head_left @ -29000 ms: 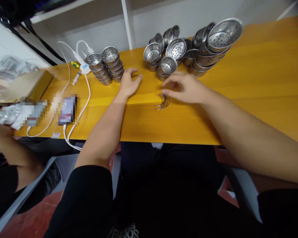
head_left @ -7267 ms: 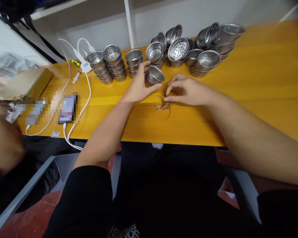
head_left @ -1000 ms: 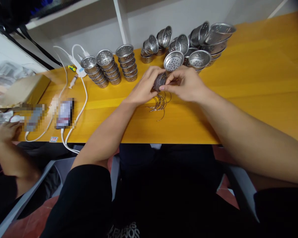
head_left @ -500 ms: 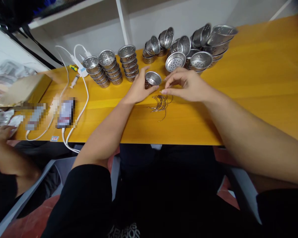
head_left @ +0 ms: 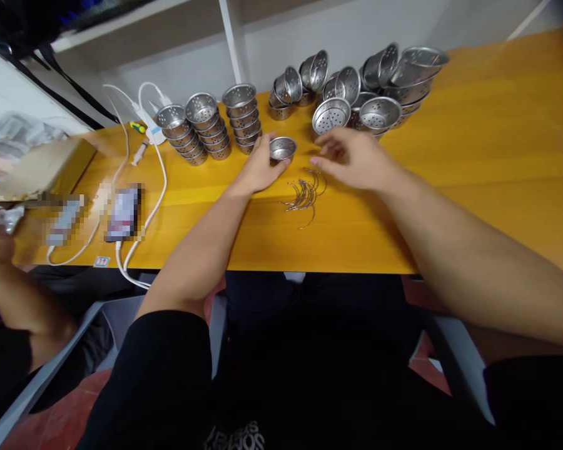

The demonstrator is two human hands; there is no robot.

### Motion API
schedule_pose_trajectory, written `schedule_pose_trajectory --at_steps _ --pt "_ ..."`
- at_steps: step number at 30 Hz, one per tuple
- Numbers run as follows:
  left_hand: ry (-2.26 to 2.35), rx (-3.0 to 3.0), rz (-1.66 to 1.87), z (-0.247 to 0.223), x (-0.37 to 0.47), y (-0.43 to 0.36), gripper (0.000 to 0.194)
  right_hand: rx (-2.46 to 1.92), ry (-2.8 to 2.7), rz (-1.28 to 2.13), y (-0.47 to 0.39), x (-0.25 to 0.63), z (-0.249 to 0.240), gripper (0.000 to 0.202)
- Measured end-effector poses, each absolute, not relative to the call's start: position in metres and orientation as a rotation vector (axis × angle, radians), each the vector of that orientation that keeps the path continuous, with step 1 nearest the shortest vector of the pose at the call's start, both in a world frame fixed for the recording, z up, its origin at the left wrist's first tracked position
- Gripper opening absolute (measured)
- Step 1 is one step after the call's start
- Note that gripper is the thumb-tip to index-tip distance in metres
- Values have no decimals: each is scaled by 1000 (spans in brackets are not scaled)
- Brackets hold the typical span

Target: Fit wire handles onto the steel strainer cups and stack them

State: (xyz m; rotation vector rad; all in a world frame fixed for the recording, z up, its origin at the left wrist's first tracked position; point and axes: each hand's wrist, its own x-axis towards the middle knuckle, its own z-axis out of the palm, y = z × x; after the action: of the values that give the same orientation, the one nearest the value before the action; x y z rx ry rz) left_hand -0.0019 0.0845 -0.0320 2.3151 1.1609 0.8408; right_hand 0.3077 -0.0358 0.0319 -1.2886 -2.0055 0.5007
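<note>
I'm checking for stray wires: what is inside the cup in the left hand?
Only perforated metal shows inside the cup. The left hand covers its left edge, so whatever lies behind the fingers is hidden.

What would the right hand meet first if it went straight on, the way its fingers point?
The right hand would probably meet the cup in the left hand, though depth is unclear.

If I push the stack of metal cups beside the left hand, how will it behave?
The stack of perforated metal cups would probably tip rather easily, being tall and narrow. Its cups look stiff, yet likely light for their size, with thin, pierced walls.
</note>
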Motion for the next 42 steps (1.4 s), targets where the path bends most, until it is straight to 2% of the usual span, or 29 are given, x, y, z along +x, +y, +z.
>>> schedule_pose_trajectory --at_steps 3,7,14,19,25,31,33,38,42 --pt "1141 2326 851 -30 -1 83 99 -1397 -1866 426 -34 314 36 69" --pt "1122 2376 878 -27 -2 81 104 -1522 -1881 382 -29 326 37 70" --pt "1081 2397 893 -24 0 79 100 -1549 -1915 435 -11 333 21 51" --pt "1123 2386 870 -22 1 78 105 -1589 -1901 427 -6 331 19 29" --pt "1123 2388 856 -18 4 75 105 -1494 -1751 402 -11 331 25 50" --pt "1095 2437 799 -16 5 69 110 -1422 -1736 560 -10 332 21 67" --pt "1086 2433 793 -17 5 69 107 -1421 -1753 558 -9 332 19 64" --pt "1066 2425 818 -15 6 69 104 -1514 -1780 431 -10 329 23 41" --pt "1081 2398 849 -7 9 62 106 -1457 -1738 431 -16 325 31 42"
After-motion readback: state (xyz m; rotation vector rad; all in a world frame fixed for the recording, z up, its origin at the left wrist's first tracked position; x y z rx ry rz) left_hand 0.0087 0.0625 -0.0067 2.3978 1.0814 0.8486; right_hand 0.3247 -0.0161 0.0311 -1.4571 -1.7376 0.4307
